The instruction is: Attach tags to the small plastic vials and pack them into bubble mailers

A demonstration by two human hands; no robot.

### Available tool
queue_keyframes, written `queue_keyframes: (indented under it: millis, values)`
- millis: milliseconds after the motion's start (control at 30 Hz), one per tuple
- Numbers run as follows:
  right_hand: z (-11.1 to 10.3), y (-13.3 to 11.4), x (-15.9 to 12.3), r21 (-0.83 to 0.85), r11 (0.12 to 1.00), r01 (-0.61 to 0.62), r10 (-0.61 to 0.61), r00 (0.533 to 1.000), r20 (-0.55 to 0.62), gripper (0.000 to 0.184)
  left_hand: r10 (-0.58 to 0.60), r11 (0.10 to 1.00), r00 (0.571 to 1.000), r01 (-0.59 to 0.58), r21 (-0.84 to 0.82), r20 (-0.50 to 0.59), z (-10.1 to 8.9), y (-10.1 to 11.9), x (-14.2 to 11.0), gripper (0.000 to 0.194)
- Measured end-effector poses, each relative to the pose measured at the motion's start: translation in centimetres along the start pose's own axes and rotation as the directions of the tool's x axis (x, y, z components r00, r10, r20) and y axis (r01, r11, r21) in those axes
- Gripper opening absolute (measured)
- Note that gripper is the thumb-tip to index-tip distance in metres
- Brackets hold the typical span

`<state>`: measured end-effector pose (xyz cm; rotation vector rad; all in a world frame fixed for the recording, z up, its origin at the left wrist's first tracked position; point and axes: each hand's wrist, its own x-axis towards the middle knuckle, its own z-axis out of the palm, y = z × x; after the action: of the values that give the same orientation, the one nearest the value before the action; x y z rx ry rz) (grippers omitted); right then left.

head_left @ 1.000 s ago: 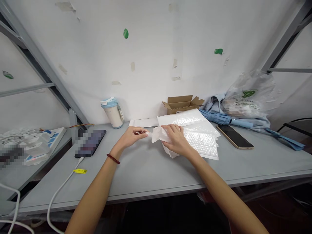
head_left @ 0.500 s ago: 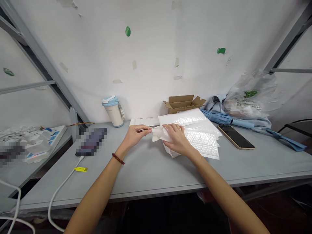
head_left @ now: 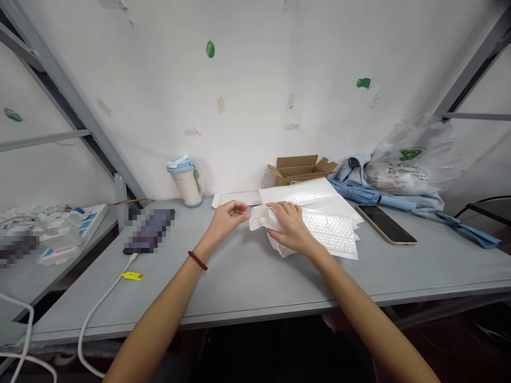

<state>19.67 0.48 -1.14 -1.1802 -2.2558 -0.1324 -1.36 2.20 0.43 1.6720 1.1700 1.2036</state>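
My right hand (head_left: pixel 288 226) is closed over a crumpled white bubble mailer (head_left: pixel 261 217), its fingers lying across the top and the thumb below. The mailer's narrow end points left toward my left hand (head_left: pixel 227 222). That hand's fingers are curled toward the thumb right at the mailer's end, and whatever is between the fingertips is too small to make out. A dark red bead bracelet (head_left: pixel 197 260) circles my left wrist. Flat white bubble mailers (head_left: pixel 331 234) lie in an overlapping pile under and behind my right hand.
An open cardboard box (head_left: pixel 299 170) stands against the wall behind the pile. To the right lie a phone (head_left: pixel 386 223), a folded blue umbrella (head_left: pixel 393 202) and a plastic bag (head_left: pixel 411 159). At left are a cup (head_left: pixel 186 181), a partly blurred phone (head_left: pixel 149 231) on a cable, and power strips (head_left: pixel 80 236).
My left hand has shifted slightly at the mailer's end, with its fingertips a little less tightly together. My right hand keeps its hold on the mailer.
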Motion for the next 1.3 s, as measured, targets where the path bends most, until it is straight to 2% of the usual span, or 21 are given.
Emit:
queue_keyframes:
  millis: [67, 167, 200, 267, 367, 500, 633, 700, 867, 967, 1100, 1300]
  values:
    - [-0.1, -0.1, 0.0, 0.019, 1.0, 0.003, -0.003, 1.0, -0.006, 0.052, -0.1, 0.994, 0.993, 0.102, -0.031, 0.063, 0.1, -0.3, 0.1, 0.035]
    - [-0.3, -0.3, 0.0, 0.049, 0.999, 0.014, -0.014, 1.0, 0.002, 0.05, -0.176, 0.978, 0.94, 0.201, -0.057, 0.293, 0.8, -0.3, -0.3, 0.03]
    - [-0.3, -0.3, 0.0, 0.053, 0.998, 0.022, -0.023, 1.0, 0.011, 0.05, -0.18, 0.975, 0.927, 0.211, -0.062, 0.328, 1.0, -0.3, -0.5, 0.028]
    - [-0.4, -0.5, 0.0, 0.048, 0.998, 0.05, -0.051, 0.998, 0.026, 0.051, -0.193, 0.972, 0.931, 0.224, -0.071, 0.309, 1.6, -0.3, -0.7, 0.025]
    - [-0.1, -0.8, -0.1, -0.019, 0.995, 0.096, -0.095, 0.995, 0.013, 0.056, -0.231, 0.961, 0.949, 0.257, -0.102, 0.215, 2.1, -0.5, -0.7, 0.027]
    - [0.4, -1.0, -0.1, -0.207, 0.977, 0.058, -0.079, 0.992, -0.095, 0.064, -0.304, 0.924, 0.949, 0.315, -0.215, 0.085, 2.4, -0.5, -0.3, 0.036]
    - [0.5, -1.0, -0.1, -0.28, 0.958, 0.061, -0.106, 0.984, -0.147, 0.073, -0.309, 0.902, 0.95, 0.279, -0.33, -0.04, 3.0, -0.2, -0.5, 0.036]
    - [0.4, -1.0, -0.1, -0.282, 0.956, 0.082, -0.126, 0.982, -0.141, 0.073, -0.293, 0.899, 0.954, 0.256, -0.355, -0.055, 3.5, -0.1, -0.7, 0.035]
    - [0.6, -1.1, -0.1, -0.247, 0.963, 0.105, -0.134, 0.986, -0.104, 0.071, -0.301, 0.89, 0.952, 0.302, -0.342, 0.057, 3.5, 0.1, -1.0, 0.032]
    - [0.7, -0.8, -0.1, -0.197, 0.979, 0.056, -0.079, 0.991, -0.111, 0.069, -0.295, 0.846, 0.943, 0.334, -0.415, 0.157, 2.6, 0.3, -0.8, 0.037]
    - [0.6, -0.3, -0.1, -0.121, 0.993, 0.0, -0.018, 0.989, -0.15, 0.066, -0.215, 0.813, 0.939, 0.325, -0.483, 0.27, 1.4, 0.3, -0.6, 0.039]
    - [0.3, -0.3, 0.0, -0.089, 0.996, -0.002, -0.012, 0.987, -0.16, 0.064, -0.158, 0.788, 0.931, 0.319, -0.526, 0.328, 1.0, -0.2, -0.6, 0.041]
